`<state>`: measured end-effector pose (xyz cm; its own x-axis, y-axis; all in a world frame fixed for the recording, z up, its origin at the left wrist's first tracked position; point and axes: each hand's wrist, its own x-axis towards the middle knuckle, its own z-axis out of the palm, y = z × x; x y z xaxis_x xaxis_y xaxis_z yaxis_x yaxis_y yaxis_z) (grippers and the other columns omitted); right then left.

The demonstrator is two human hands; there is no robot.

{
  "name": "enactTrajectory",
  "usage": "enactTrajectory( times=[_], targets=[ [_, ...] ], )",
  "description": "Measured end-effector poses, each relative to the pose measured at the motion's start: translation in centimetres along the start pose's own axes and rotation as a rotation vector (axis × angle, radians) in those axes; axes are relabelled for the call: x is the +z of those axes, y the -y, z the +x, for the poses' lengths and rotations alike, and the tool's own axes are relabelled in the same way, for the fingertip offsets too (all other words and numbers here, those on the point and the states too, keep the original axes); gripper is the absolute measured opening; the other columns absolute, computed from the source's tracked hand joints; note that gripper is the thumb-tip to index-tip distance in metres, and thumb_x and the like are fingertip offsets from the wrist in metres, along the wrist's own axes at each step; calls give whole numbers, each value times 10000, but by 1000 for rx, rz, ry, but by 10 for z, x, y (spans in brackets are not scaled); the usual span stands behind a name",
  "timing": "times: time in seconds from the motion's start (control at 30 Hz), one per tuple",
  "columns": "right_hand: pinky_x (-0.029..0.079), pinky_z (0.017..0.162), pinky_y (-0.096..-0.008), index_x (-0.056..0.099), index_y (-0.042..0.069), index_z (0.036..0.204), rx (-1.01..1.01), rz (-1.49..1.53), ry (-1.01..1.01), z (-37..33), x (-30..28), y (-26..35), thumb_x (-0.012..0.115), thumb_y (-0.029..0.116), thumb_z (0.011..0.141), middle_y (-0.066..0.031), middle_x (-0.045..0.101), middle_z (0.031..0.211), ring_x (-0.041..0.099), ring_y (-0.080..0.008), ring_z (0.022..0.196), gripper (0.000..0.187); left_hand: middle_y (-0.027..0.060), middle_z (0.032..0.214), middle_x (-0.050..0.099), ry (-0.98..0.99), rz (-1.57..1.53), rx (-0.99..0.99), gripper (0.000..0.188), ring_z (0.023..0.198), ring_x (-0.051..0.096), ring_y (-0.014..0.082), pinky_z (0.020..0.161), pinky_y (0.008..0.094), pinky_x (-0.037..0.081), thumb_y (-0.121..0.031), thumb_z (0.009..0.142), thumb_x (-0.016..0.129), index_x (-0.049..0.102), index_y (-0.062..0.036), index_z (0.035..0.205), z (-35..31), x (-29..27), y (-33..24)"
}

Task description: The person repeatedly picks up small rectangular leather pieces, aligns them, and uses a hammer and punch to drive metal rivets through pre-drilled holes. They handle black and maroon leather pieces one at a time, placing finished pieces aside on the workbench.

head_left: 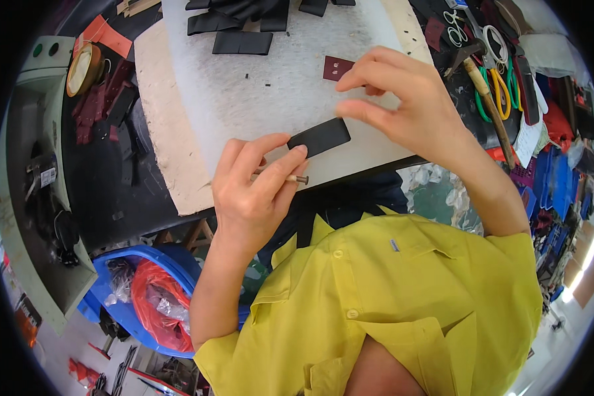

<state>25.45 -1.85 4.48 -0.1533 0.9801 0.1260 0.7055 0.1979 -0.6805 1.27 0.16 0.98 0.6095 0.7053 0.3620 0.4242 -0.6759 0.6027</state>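
My left hand point(254, 171) is closed on one end of a black rectangular strip piece point(327, 137), pinching it just above the white board. A slim rod-like tool with a dark flat end point(299, 179) is tucked between the same hand's fingers; most of it is hidden. My right hand point(409, 99) hovers by the piece's other end, thumb and forefinger apart, with nothing visible between them. Beyond its fingertips lies a small maroon square point(337, 68) bearing little pale bits. More black strips point(243, 43) are heaped at the board's far side.
The white board point(257, 105) rests on a dark table. A hammer point(485, 99) and scissors with yellow and green handles point(499, 92) lie at the right. Maroon and black scraps point(102, 99) sit at the left. Below the table's left side stands a blue bin point(168, 254).
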Motion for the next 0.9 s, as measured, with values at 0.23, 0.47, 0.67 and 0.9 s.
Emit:
enactTrajectory(
  times=[0.23, 0.47, 0.67, 0.9],
  targets=[
    [550, 759, -381, 492, 63, 1302, -101, 166, 13, -26, 20, -2, 790, 2, 728, -117, 656, 1032, 656, -282, 846, 650, 66, 1010, 697, 12, -23, -18, 284, 772, 569, 216, 640, 301, 485, 24, 672, 802, 758, -81, 932, 2, -2, 0],
    [554, 754, -376, 498, 52, 1290, -8, 274, -43, -30, 26, -2, 786, -28, 721, -123, 657, 1002, 664, -280, 845, 642, 59, 964, 698, -51, -39, -4, 277, 725, 557, 217, 602, 306, 482, 18, 642, 803, 734, -60, 899, 5, 2, 0],
    [536, 735, -392, 623, 43, 1049, -162, 126, -37, -28, 22, -4, 778, 16, 731, -115, 652, 997, 643, -311, 861, 355, 67, 1021, 704, 2, 11, 5, 311, 773, 575, 214, 632, 296, 488, 49, 650, 783, 756, -89, 928, -1, -1, -1],
    [530, 742, -392, 662, 50, 909, -173, 91, -12, -23, 15, -3, 777, 101, 762, -77, 669, 957, 640, -294, 874, 194, 64, 1011, 694, -11, 38, 36, 318, 760, 557, 215, 606, 299, 479, 39, 639, 774, 757, -97, 925, 2, 1, -3]
  ],
)
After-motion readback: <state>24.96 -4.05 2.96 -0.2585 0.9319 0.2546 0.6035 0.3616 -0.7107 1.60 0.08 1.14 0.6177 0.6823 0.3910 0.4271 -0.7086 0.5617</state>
